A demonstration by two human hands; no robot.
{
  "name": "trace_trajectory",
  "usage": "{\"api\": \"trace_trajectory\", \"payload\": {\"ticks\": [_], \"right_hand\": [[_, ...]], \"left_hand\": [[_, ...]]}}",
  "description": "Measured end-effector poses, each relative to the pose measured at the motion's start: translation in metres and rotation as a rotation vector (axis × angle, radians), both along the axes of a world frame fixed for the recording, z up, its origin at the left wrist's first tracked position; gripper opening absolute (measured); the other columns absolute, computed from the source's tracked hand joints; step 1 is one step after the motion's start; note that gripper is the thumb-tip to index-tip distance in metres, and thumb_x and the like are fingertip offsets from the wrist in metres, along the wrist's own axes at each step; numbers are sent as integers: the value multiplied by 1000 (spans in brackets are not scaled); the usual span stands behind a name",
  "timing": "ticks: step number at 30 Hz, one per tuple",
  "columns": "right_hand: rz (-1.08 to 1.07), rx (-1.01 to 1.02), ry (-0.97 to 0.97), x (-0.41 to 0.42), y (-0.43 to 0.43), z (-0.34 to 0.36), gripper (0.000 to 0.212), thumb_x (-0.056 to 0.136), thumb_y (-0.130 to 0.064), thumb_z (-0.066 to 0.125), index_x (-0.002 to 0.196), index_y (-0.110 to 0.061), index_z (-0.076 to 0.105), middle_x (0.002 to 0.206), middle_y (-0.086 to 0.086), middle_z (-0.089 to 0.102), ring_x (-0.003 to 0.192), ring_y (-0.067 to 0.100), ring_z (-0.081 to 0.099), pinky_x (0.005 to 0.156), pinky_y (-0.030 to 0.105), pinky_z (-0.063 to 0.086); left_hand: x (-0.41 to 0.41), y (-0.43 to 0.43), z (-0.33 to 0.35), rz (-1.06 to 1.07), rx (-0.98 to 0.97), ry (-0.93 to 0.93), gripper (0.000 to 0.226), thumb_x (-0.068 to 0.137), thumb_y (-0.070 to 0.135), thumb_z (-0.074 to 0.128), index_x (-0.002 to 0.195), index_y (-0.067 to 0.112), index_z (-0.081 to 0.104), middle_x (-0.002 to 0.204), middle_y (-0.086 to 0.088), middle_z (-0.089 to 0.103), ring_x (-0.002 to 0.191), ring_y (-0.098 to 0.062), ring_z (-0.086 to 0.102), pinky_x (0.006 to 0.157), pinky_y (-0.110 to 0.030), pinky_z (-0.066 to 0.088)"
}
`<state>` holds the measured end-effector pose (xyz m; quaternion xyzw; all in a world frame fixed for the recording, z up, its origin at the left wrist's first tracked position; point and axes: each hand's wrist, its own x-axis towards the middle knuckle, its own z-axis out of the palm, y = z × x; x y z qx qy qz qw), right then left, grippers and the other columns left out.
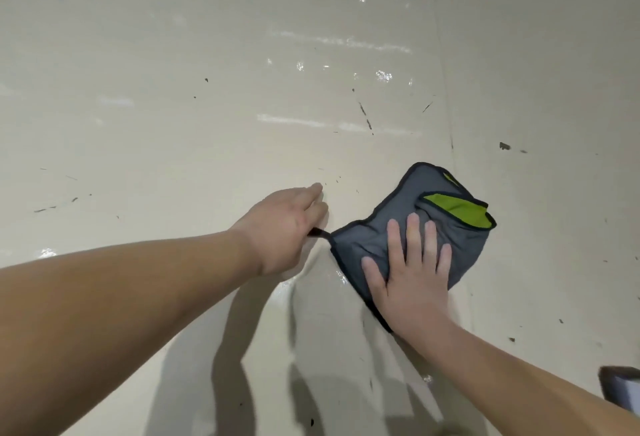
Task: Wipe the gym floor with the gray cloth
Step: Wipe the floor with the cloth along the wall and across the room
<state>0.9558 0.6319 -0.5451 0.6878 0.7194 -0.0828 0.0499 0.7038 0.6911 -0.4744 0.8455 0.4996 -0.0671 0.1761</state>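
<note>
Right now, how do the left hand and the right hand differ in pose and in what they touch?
The right hand lies flat, fingers spread, pressing on the gray cloth; the left hand is beside the cloth, off its fabric. The cloth's black loop runs under the left hand, not the right; whether it is pinched is hidden. Both are bare and reach down to the gym floor.

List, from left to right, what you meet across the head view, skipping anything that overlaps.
Left hand, black loop, gray cloth, green folded-over corner, dark object at the right edge. The right hand lies on the cloth, so it is left out.
</note>
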Motion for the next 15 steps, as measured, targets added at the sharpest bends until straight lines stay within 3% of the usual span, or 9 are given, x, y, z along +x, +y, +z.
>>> {"api": "trace_trajectory", "payload": {"ticks": [2, 5, 11, 15], "right_hand": [[52, -6, 14, -17, -25, 1, 81, 99, -66, 19, 163, -17, 21, 172, 11, 9, 157, 39, 4, 122, 66, 13], [162, -2, 14, -44, -44, 3, 81, 99, -65, 29, 162, -14, 25, 171, 13, 15, 156, 43, 7, 120, 68, 15], [354, -38, 56, -118, -35, 7, 81, 98, -64, 33, 162, -15, 25, 170, 14, 16, 156, 45, 6, 120, 70, 12], [576, -112, 120, -176, -49, 13, 82, 99, -63, 33, 163, -13, 17, 171, 14, 9, 156, 45, -5, 120, 69, 4]], "left_hand": [[0, -2, 2, -13, 17, 38, 44, 76, 5, 53, 119, 14, 54, 120, -2, 50, 94, -23, 46, 74, -32, 37], [-2, -5, 4, 13, 18, 98, 32, 81, 7, 49, 111, 17, 52, 95, 3, 37, 83, -20, 35, 68, -31, 27], [-51, -27, 13, 319, -102, 100, 18, 92, 20, 48, 110, 20, 48, 98, 3, 41, 75, -23, 50, 59, -34, 35], [-101, -70, 26, 609, -129, 212, 22, 100, 27, 37, 117, 23, 49, 103, 2, 46, 75, -28, 58, 57, -34, 42]]}}
